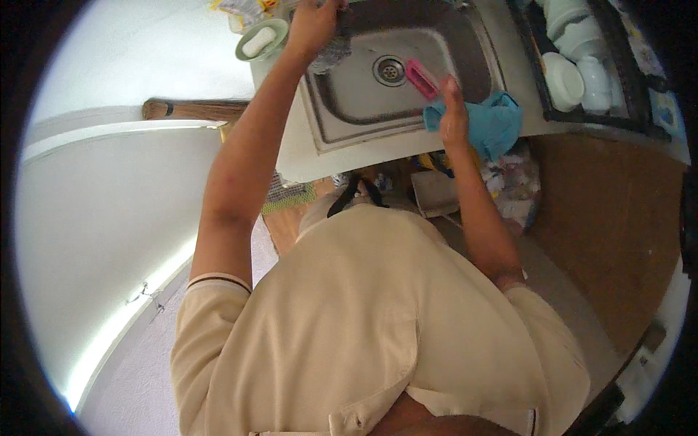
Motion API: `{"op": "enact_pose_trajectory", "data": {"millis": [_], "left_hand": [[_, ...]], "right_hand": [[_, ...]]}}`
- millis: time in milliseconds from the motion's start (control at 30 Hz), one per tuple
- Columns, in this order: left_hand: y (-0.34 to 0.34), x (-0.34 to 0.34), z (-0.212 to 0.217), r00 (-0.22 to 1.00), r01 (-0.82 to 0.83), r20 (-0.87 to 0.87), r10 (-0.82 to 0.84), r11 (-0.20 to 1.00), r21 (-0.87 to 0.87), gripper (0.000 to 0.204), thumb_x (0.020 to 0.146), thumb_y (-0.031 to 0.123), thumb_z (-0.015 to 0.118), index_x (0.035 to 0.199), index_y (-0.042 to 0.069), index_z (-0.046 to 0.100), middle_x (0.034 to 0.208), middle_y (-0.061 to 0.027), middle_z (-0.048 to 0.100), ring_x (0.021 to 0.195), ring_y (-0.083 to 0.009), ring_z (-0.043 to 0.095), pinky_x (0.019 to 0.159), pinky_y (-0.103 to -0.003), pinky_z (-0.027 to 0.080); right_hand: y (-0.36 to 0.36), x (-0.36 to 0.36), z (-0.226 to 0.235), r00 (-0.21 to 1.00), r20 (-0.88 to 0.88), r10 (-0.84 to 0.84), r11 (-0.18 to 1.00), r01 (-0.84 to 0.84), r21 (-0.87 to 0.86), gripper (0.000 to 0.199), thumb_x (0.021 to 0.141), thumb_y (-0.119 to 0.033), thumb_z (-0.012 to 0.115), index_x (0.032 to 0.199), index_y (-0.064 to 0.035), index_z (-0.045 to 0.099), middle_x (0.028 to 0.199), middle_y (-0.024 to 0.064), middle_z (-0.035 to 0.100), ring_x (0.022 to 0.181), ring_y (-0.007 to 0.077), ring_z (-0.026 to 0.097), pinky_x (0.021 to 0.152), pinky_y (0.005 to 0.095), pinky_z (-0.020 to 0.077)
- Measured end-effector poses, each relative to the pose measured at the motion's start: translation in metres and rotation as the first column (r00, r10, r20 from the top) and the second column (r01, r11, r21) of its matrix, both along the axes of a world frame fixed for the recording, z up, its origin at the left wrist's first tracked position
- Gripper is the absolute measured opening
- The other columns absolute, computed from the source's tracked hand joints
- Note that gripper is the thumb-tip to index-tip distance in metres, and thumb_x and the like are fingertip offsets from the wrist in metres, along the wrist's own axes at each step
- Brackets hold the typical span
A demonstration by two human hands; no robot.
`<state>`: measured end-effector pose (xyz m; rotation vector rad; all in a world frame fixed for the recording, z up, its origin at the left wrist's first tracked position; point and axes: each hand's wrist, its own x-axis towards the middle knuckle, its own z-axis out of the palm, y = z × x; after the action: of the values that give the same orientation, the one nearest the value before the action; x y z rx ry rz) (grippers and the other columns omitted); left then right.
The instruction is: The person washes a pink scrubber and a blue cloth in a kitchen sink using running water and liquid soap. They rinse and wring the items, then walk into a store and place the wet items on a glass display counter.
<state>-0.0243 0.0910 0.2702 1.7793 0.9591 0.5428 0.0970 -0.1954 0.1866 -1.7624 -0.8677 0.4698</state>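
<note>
A stainless steel sink [356,116] is set in a pale counter in front of me. My left hand [313,30] reaches to its far left, with fingers curled and partly cut off by the top edge; what they hold is hidden. Just beneath that hand a grey, crinkled scrubber-like thing [333,55] lies against the sink wall. Beside the drain [390,70] rests a pink brush [422,80]. Over the sink's near right corner is my right hand [454,120], seen edge-on, fingers stretched out. Behind and below it, a blue cloth [498,123] drapes over the counter edge.
Left of the sink sits a green dish [278,45] with white soap [258,43]. A dark rack [547,115] with white and pale green dishes stands on the right. Under the counter are a patterned bag [516,182] and a dustpan-like thing [435,195]. A broom [196,110] lies left.
</note>
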Motion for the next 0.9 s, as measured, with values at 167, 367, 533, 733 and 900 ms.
{"op": "enact_pose_trajectory", "data": {"millis": [167,367,533,733,900], "left_hand": [[0.05,0.007,-0.067,0.981,0.195,-0.155,-0.118,0.591,0.783,0.051,0.106,0.049,0.054,0.104,0.001,0.067,0.081,-0.0148,0.065,0.075,-0.0276,0.062,0.072,-0.045,0.048],[0.022,0.03,-0.053,0.94,0.306,-0.256,-0.226,0.889,0.341,0.042,0.106,0.041,0.056,0.121,0.002,0.063,0.105,-0.0206,0.068,0.095,-0.0358,0.066,0.082,-0.047,0.05],[-0.027,0.028,-0.039,0.958,0.259,0.132,-0.253,0.966,-0.023,0.06,0.097,0.061,0.059,0.097,0.002,0.072,0.081,-0.012,0.067,0.079,-0.0258,0.062,0.079,-0.038,0.05],[-0.029,0.028,-0.034,0.958,0.28,0.075,-0.276,0.959,-0.047,0.058,0.098,0.06,0.06,0.101,0.003,0.072,0.092,-0.0118,0.073,0.084,-0.0221,0.066,0.083,-0.036,0.05],[-0.064,0.063,-0.04,0.82,0.564,-0.054,-0.57,0.821,-0.09,0.059,0.094,0.056,0.069,0.123,0.005,0.068,0.108,-0.0142,0.074,0.102,-0.0262,0.069,0.095,-0.037,0.05]], "right_hand": [[0.044,-0.219,-0.006,0.813,-0.002,0.583,0.812,-0.582,0.049,0.064,0.095,-0.013,0.061,0.153,-0.001,0.039,0.16,0.0226,0.038,0.15,0.0349,0.034,0.126,0.0436,0.0246],[0.015,-0.143,-0.022,0.577,0.351,0.738,0.673,-0.672,-0.31,0.07,0.096,-0.029,0.063,0.156,-0.003,0.038,0.165,0.0167,0.034,0.153,0.0334,0.03,0.128,0.0466,0.0167],[-0.005,0.036,0.017,0.69,0.533,0.49,0.868,-0.328,-0.373,0.063,0.105,-0.041,0.054,0.157,-0.0076,0.039,0.165,0.0187,0.031,0.15,0.0382,0.034,0.124,0.0492,0.0272],[-0.1,0.084,0.005,0.648,0.762,0.009,0.699,0.54,-0.468,0.056,0.098,-0.044,0.067,0.136,-0.0044,0.062,0.143,0.0209,0.057,0.132,0.0377,0.053,0.11,0.0491,0.0428],[-0.095,0.126,0.013,0.804,0.329,-0.496,0.751,0.587,-0.301,0.063,0.091,-0.054,0.073,0.127,-0.0017,0.068,0.129,0.0209,0.066,0.118,0.0327,0.063,0.104,0.0426,0.0465]]}}
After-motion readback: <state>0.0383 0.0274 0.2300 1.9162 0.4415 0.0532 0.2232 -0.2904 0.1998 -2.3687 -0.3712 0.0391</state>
